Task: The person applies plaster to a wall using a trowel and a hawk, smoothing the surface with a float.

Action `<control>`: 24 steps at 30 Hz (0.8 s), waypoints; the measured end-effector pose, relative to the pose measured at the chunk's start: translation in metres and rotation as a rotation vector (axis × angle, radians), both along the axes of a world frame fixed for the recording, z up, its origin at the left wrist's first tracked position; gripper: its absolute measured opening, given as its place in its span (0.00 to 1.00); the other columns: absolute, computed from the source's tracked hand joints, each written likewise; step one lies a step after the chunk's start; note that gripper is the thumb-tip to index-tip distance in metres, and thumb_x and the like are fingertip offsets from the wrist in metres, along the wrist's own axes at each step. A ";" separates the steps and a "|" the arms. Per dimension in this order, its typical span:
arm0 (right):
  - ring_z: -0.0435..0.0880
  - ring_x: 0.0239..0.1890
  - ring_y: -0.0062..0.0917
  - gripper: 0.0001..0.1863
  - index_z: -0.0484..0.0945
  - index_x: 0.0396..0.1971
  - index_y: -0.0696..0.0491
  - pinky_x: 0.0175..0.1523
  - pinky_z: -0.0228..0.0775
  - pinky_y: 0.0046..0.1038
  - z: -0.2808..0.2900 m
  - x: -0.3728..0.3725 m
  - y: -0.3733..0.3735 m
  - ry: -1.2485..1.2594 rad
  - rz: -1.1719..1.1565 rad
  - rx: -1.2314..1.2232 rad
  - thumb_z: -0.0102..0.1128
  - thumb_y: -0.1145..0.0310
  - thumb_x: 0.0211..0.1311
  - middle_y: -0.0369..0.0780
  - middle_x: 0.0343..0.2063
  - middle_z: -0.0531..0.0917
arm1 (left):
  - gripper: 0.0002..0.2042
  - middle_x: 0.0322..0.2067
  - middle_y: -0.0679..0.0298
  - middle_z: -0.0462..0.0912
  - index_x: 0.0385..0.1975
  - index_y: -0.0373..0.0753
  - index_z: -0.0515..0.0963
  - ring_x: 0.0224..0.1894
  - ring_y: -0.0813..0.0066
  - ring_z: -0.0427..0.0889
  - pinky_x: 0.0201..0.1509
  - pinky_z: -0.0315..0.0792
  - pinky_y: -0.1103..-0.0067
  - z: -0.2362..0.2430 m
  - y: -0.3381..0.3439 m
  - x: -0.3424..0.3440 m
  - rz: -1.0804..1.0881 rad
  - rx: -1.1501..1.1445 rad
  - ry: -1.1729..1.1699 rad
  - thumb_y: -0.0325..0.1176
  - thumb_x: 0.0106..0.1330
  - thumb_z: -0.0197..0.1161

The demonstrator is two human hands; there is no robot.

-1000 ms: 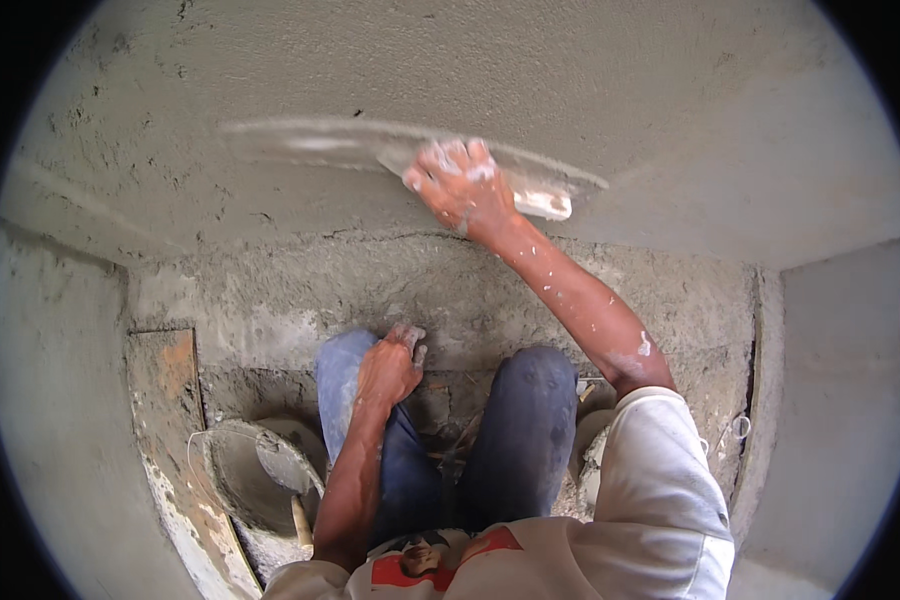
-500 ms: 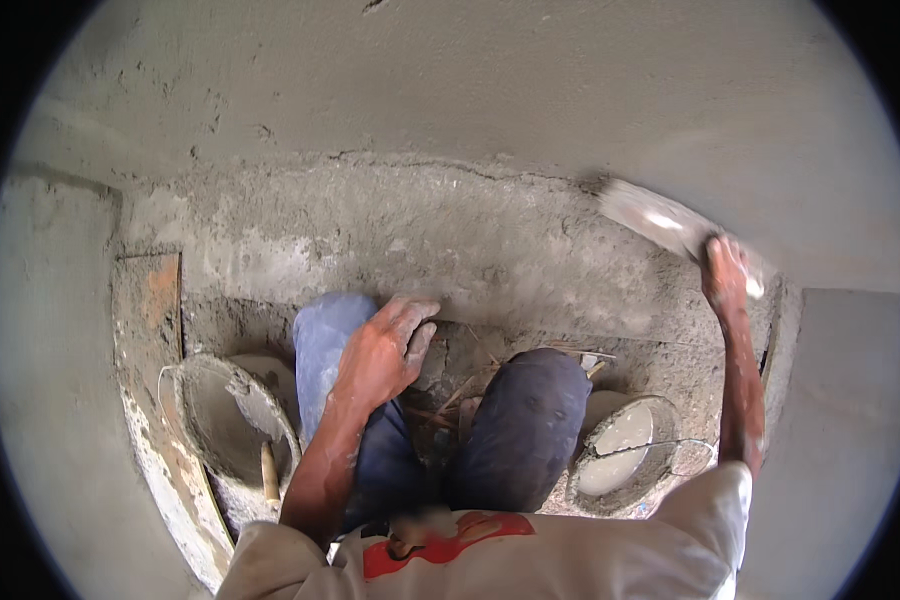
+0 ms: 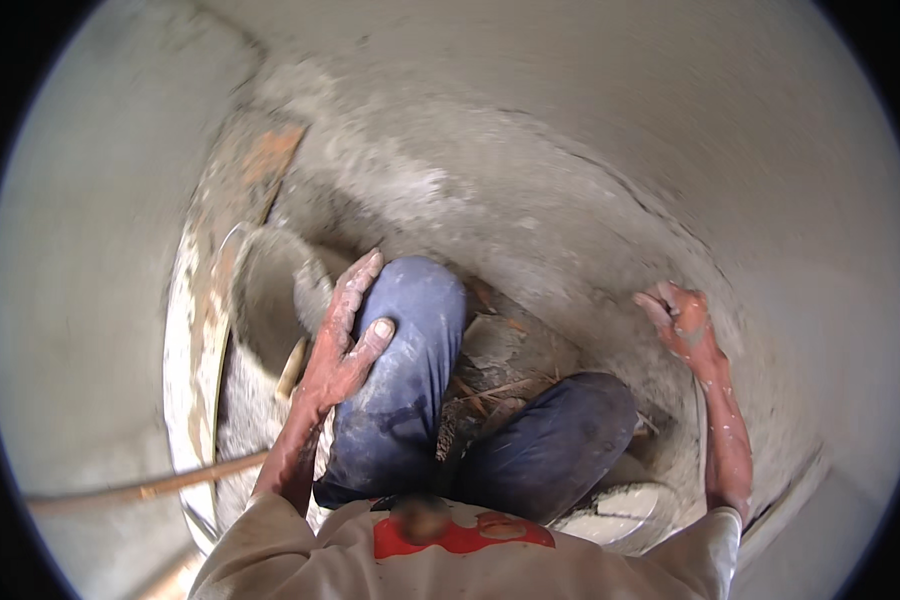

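Observation:
My left hand (image 3: 348, 340) lies with its fingers stretched along the outer side of my left knee (image 3: 413, 290), thumb apart, holding nothing. Over the rough lower strip of plaster, my right hand (image 3: 680, 318) has its fingers curled in; what they hold, if anything, is hidden. Grey plaster smears both hands. Beside my left hand stands a mortar-crusted bucket (image 3: 253, 285), with a trowel's wooden handle (image 3: 292, 368) at its rim. A second bucket (image 3: 625, 505) with pale grey slurry is partly covered by my right knee and shirt.
Smooth grey plaster covers the wall (image 3: 770, 130), with a crack-like ridge above its rough lower strip. A board (image 3: 270, 155) with an orange patch leans at the left corner. A long stick (image 3: 150, 488) juts in at lower left. Debris (image 3: 490, 385) lies between my knees.
The view has turned, and things at the left now sit nearer the middle. My left hand has opened onto my knee. My right hand has come lower; the plastering float it held is out of sight.

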State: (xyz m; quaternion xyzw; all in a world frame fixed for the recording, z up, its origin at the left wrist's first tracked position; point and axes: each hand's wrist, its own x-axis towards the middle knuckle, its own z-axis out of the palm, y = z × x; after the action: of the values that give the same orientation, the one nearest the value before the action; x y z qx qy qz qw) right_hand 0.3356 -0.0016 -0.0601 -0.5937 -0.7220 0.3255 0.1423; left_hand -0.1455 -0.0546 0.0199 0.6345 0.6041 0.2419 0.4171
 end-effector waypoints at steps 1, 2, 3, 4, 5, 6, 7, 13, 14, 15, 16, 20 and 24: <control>0.80 0.24 0.39 0.13 0.84 0.35 0.56 0.33 0.71 0.40 0.010 -0.043 0.018 0.025 0.064 -0.007 0.74 0.61 0.66 0.47 0.22 0.82 | 0.39 0.77 0.49 0.61 0.78 0.36 0.61 0.81 0.53 0.57 0.83 0.48 0.62 0.008 -0.021 -0.016 0.121 -0.057 -0.090 0.53 0.74 0.62; 0.79 0.21 0.36 0.15 0.84 0.35 0.55 0.31 0.70 0.38 0.020 -0.087 0.035 0.048 0.130 -0.014 0.75 0.58 0.66 0.46 0.20 0.81 | 0.46 0.80 0.50 0.56 0.81 0.36 0.54 0.83 0.55 0.51 0.84 0.43 0.63 0.013 -0.041 -0.034 0.173 -0.106 -0.166 0.62 0.74 0.59; 0.79 0.21 0.36 0.15 0.84 0.35 0.55 0.31 0.70 0.38 0.036 -0.128 0.051 0.067 0.188 -0.009 0.75 0.58 0.66 0.46 0.20 0.81 | 0.48 0.80 0.49 0.54 0.82 0.36 0.52 0.83 0.56 0.48 0.85 0.40 0.64 0.017 -0.061 -0.049 0.253 -0.122 -0.250 0.66 0.73 0.58; 0.80 0.23 0.33 0.17 0.84 0.36 0.55 0.32 0.70 0.38 0.049 -0.171 0.061 0.107 0.288 -0.044 0.75 0.55 0.65 0.44 0.21 0.82 | 0.48 0.80 0.49 0.56 0.81 0.36 0.53 0.82 0.55 0.51 0.84 0.44 0.64 0.019 -0.083 -0.066 0.360 -0.129 -0.374 0.67 0.73 0.57; 0.81 0.24 0.31 0.19 0.84 0.36 0.55 0.32 0.70 0.37 0.057 -0.213 0.068 0.142 0.387 -0.078 0.75 0.52 0.65 0.43 0.22 0.83 | 0.48 0.79 0.49 0.58 0.81 0.37 0.53 0.82 0.55 0.54 0.84 0.48 0.64 0.017 -0.107 -0.080 0.464 -0.128 -0.504 0.68 0.73 0.56; 0.81 0.24 0.31 0.19 0.84 0.36 0.55 0.32 0.70 0.37 0.059 -0.252 0.073 0.160 0.435 -0.079 0.75 0.52 0.65 0.43 0.22 0.83 | 0.48 0.79 0.49 0.58 0.81 0.37 0.53 0.82 0.55 0.54 0.84 0.48 0.64 0.012 -0.137 -0.097 0.512 -0.113 -0.488 0.68 0.73 0.56; 0.81 0.25 0.30 0.20 0.84 0.37 0.55 0.34 0.72 0.37 0.057 -0.287 0.077 0.291 0.619 0.041 0.75 0.52 0.64 0.43 0.24 0.84 | 0.48 0.78 0.48 0.59 0.80 0.34 0.54 0.80 0.53 0.58 0.81 0.54 0.61 0.006 -0.169 -0.115 0.690 -0.343 -0.675 0.70 0.74 0.52; 0.86 0.33 0.36 0.20 0.84 0.42 0.58 0.41 0.77 0.39 0.049 -0.446 0.042 0.536 0.931 -0.156 0.73 0.53 0.67 0.48 0.30 0.87 | 0.48 0.76 0.47 0.62 0.79 0.33 0.55 0.77 0.50 0.64 0.77 0.63 0.58 -0.039 -0.310 -0.171 1.169 -0.600 -0.864 0.71 0.75 0.47; 0.88 0.35 0.38 0.20 0.84 0.43 0.58 0.43 0.78 0.39 0.043 -0.459 0.036 0.604 0.969 -0.169 0.72 0.54 0.68 0.50 0.31 0.88 | 0.48 0.76 0.47 0.63 0.79 0.33 0.55 0.77 0.50 0.64 0.77 0.64 0.58 -0.041 -0.326 -0.177 1.196 -0.600 -0.829 0.71 0.75 0.46; 0.88 0.35 0.38 0.20 0.84 0.43 0.58 0.43 0.78 0.39 0.040 -0.466 0.032 0.605 0.967 -0.172 0.72 0.54 0.68 0.50 0.31 0.88 | 0.48 0.76 0.47 0.63 0.79 0.33 0.55 0.76 0.50 0.65 0.76 0.64 0.58 -0.044 -0.343 -0.187 1.228 -0.608 -0.790 0.72 0.75 0.46; 0.89 0.37 0.40 0.20 0.84 0.43 0.59 0.44 0.79 0.40 0.042 -0.469 0.036 0.546 0.976 -0.228 0.71 0.55 0.69 0.51 0.33 0.88 | 0.48 0.76 0.47 0.63 0.79 0.33 0.55 0.76 0.50 0.65 0.76 0.65 0.58 -0.057 -0.354 -0.201 1.227 -0.626 -0.769 0.72 0.75 0.46; 0.91 0.40 0.42 0.18 0.84 0.45 0.59 0.47 0.81 0.40 0.027 -0.482 0.018 0.558 0.966 -0.471 0.70 0.59 0.69 0.51 0.36 0.89 | 0.48 0.75 0.47 0.65 0.79 0.34 0.56 0.75 0.50 0.67 0.74 0.67 0.57 -0.083 -0.409 -0.261 1.258 -0.655 -0.655 0.72 0.76 0.45; 0.90 0.44 0.45 0.19 0.84 0.45 0.58 0.51 0.79 0.41 0.023 -0.518 -0.001 0.479 0.989 -0.384 0.69 0.57 0.69 0.51 0.38 0.89 | 0.47 0.74 0.47 0.66 0.79 0.34 0.56 0.74 0.49 0.69 0.72 0.69 0.57 -0.118 -0.409 -0.355 1.139 -0.619 -0.546 0.72 0.76 0.43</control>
State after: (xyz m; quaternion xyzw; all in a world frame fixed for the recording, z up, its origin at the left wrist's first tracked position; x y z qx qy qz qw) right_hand -0.1821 -0.0029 -0.0370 -0.1109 -0.7892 0.6036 0.0225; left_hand -0.5001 -0.4634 -0.0982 -0.0121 0.7573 0.3901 0.5236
